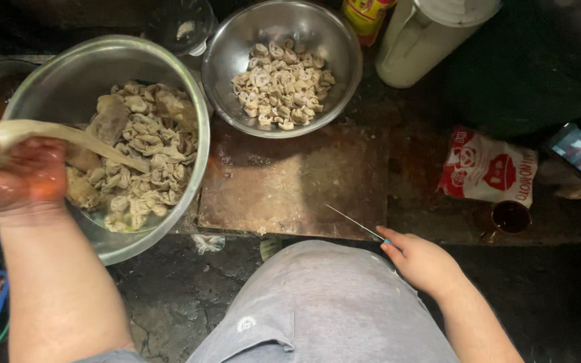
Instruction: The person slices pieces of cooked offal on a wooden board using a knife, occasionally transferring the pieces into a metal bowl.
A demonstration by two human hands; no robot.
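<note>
Left hand [15, 176] raised over large bowl [48, 74], grip clenched on tripe strip [68, 134], right hand [421, 259] low beside board [290, 181], grip grasping knife [354, 222]

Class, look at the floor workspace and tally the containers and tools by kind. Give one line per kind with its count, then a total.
Round steel bowls holding pale meat: 2, the large one and the smaller one
Tall cream plastic jug: 1
Thin-bladed knife under the right hand: 1
Brown wooden cutting board: 1
Red and white plastic packet: 1
Total: 6

A rough food-prep kitchen: steel bowls [284, 67] of cut offal, a worn chopping board [290, 181], a seasoning packet [487, 168].
</note>
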